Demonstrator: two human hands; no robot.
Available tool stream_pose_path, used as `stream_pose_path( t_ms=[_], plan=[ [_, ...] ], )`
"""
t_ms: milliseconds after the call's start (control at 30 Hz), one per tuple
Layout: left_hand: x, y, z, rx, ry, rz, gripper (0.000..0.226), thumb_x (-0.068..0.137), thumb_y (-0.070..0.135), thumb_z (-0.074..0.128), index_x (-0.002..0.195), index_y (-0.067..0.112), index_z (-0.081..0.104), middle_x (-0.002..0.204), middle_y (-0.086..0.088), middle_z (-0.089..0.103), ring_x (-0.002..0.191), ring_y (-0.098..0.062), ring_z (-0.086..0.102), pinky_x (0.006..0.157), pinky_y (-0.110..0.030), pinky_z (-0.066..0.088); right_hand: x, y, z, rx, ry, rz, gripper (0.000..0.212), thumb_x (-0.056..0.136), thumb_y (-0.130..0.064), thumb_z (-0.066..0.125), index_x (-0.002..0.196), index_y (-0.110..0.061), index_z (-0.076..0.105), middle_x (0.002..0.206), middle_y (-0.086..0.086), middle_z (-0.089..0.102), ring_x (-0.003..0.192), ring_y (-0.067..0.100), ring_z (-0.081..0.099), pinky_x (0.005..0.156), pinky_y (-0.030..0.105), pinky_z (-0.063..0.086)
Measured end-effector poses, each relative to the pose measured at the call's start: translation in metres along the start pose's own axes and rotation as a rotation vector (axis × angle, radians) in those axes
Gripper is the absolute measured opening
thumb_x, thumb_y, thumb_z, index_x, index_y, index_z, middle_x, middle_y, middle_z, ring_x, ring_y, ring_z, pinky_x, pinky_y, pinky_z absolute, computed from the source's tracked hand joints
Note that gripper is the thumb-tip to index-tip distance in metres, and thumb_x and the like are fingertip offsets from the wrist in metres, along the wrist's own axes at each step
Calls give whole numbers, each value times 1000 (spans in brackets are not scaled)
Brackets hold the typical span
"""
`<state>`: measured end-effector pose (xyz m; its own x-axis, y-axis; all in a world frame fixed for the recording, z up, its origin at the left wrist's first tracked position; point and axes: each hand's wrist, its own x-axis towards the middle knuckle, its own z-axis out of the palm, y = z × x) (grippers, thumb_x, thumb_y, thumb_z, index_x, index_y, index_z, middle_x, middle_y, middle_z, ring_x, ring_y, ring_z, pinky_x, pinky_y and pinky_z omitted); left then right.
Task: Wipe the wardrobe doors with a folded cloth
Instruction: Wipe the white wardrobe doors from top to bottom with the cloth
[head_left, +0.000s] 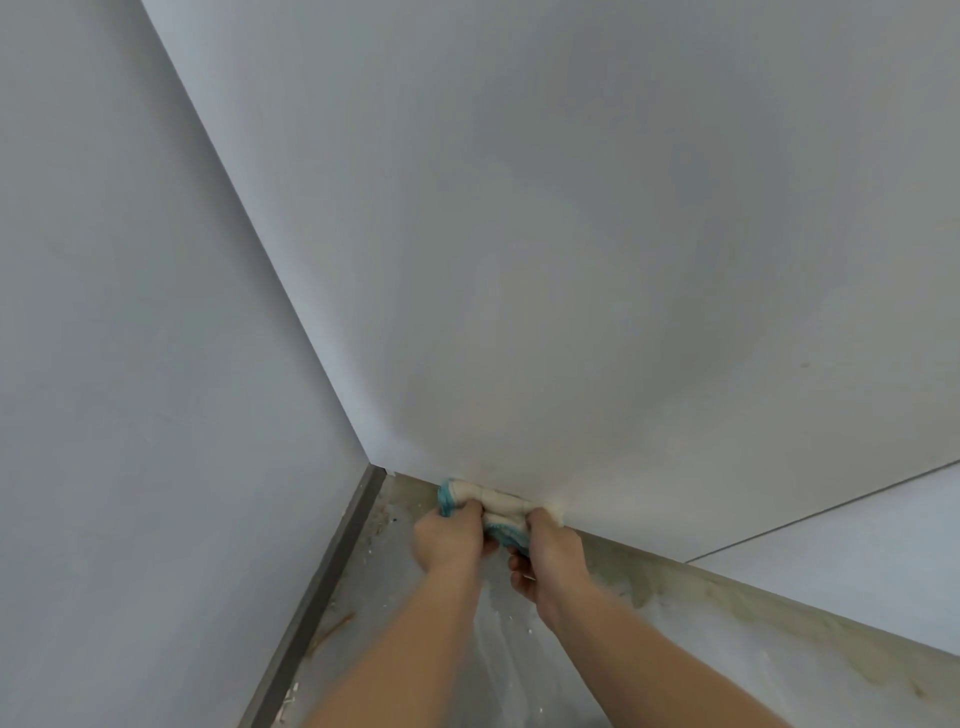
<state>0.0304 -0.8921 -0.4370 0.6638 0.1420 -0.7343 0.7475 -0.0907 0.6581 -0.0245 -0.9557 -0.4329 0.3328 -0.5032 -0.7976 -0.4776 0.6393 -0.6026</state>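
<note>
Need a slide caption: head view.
Left hand and right hand grip the folded cloth low against the wardrobe door.

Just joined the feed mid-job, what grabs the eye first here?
Low in the centre, the left hand and right hand both grip a rolled white cloth with a teal-blue edge, held at the bottom edge of the large plain white wardrobe door that fills most of the view. Below lies a dusty, stained grey floor, and at right a thin dark seam borders a second white door panel.
</note>
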Motion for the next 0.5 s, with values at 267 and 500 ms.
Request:
stream_pose_path(
  t_ms=[267, 500],
  plan=[
    [0, -3, 0, 53, -72, 9, 10, 84, 6, 63, 74, 10, 62, 82, -17, 68, 73, -33, 69, 59, -34, 60, 2, 0, -8, 55, 35, 33, 23, 95, -23, 48, 89, -2, 57, 66, 12, 54, 47, 16, 46, 40, 20, 37],
    [-55, 23, -11, -120, -240, 72, 3, 86, 3, 65, 83, 1, 64, 87, -19, 69, 78, -30, 70, 52, -24, 55, -51, -32, -39, 69, 40, -141, 24, 91, -22, 56, 82, 0, 61, 50, 7, 49, 43, 15, 41, 42, 24, 35]
  ],
)
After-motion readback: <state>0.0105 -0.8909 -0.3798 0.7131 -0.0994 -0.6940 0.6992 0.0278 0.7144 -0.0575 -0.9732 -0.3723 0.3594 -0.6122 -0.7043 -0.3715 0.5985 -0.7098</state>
